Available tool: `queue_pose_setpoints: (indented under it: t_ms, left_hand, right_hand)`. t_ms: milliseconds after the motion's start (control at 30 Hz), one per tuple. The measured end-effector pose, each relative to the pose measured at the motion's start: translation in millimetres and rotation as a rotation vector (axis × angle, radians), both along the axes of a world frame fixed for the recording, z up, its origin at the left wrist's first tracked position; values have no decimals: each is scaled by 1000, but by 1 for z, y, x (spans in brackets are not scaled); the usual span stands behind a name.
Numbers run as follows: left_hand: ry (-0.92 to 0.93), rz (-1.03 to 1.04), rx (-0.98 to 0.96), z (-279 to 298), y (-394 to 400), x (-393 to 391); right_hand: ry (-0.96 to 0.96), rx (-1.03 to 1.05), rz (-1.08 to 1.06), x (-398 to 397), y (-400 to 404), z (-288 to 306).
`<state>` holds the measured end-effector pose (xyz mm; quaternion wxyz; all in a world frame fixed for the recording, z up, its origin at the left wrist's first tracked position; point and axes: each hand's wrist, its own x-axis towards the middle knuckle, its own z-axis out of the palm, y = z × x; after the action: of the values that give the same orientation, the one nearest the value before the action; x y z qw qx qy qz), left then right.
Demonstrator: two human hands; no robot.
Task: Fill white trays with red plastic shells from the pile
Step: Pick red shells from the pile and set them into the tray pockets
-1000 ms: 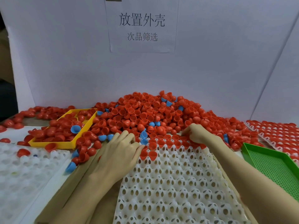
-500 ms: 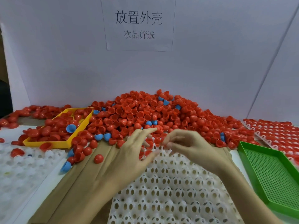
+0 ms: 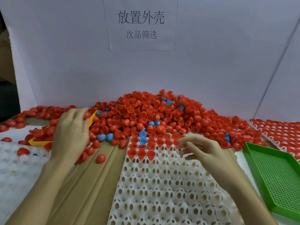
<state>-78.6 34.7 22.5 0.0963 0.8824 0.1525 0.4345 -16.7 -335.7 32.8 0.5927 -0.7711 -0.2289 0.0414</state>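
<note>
Hundreds of red shells (image 3: 146,114) heap at twelve o'clock against the white wall (image 3: 65,62), spilling onto the far rows of the white tray (image 3: 162,184) at six o'clock, where a few sit in cells. At four o'clock the right hand (image 3: 209,155) hovers over that tray's far edge, fingers loosely spread, holding nothing visible. At nine o'clock the blurred left hand (image 3: 71,130) reaches over the yellow tray (image 3: 40,142); its fingers' state cannot be told, and a green tray (image 3: 279,179) lies at three o'clock.
</note>
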Motion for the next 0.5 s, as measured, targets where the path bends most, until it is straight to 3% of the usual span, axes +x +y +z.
queue_pose_setpoints:
  t_ms: [67, 167, 367, 500]
  left_hand:
    - [66, 168, 33, -10, 27, -6]
    - [169, 225, 25, -20, 32, -7]
    - [132, -161, 19, -15, -24, 10]
    - [185, -323, -42, -26, -74, 13]
  right_hand:
    - [-9, 14, -52, 1, 0, 0]
    - [-24, 9, -96, 2, -1, -1]
    - [-110, -85, -198, 4, -1, -4]
    - [-281, -319, -294, 18, -6, -5]
